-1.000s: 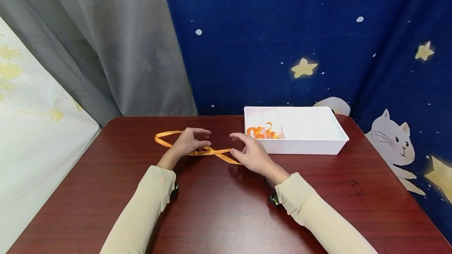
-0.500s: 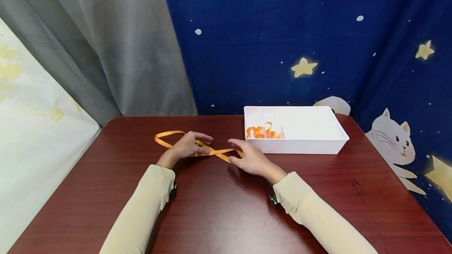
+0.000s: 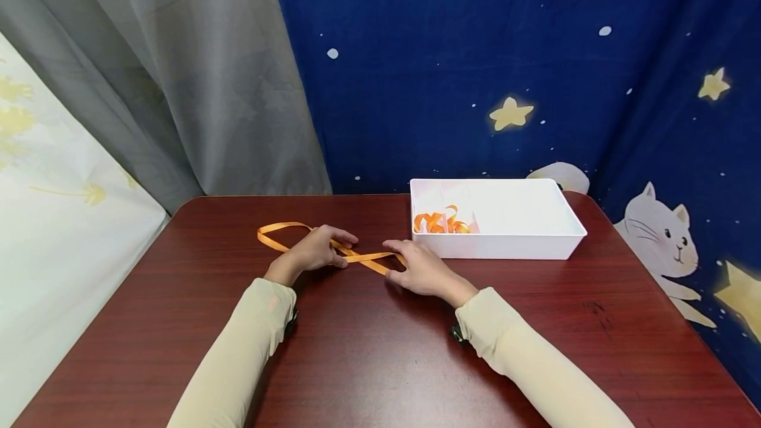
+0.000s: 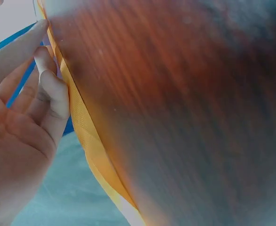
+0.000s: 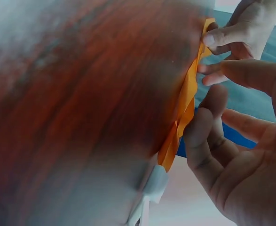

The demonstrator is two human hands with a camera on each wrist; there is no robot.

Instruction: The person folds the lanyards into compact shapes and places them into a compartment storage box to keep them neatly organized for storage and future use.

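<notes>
An orange ribbon (image 3: 275,226) lies on the table with a loop at its left end, its strands crossing between my hands. My left hand (image 3: 314,249) reaches over the crossed part, thumb and index finger apart, fingertips at the strands. My right hand (image 3: 427,269) is at the ribbon's right end, its thumb and index finger spread around the bend. In the right wrist view, the bent fingers (image 5: 200,125) of my right hand lie against the twisted ribbon (image 5: 187,94). One finger (image 4: 32,40) of my left hand extends to the ribbon (image 4: 83,122) in the left wrist view.
A white box (image 3: 505,247) stands behind and to the right of my right hand. Several orange ribbon pieces (image 3: 442,223) lie in its left part. The dark red wooden table (image 3: 357,362) ends at a back edge before grey and blue curtains (image 3: 416,71).
My left hand has lowered slightly, its thumb shifting left along the ribbon. My right hand has eased slightly left. The ribbon's right end now bends in view between the right thumb and index finger.
</notes>
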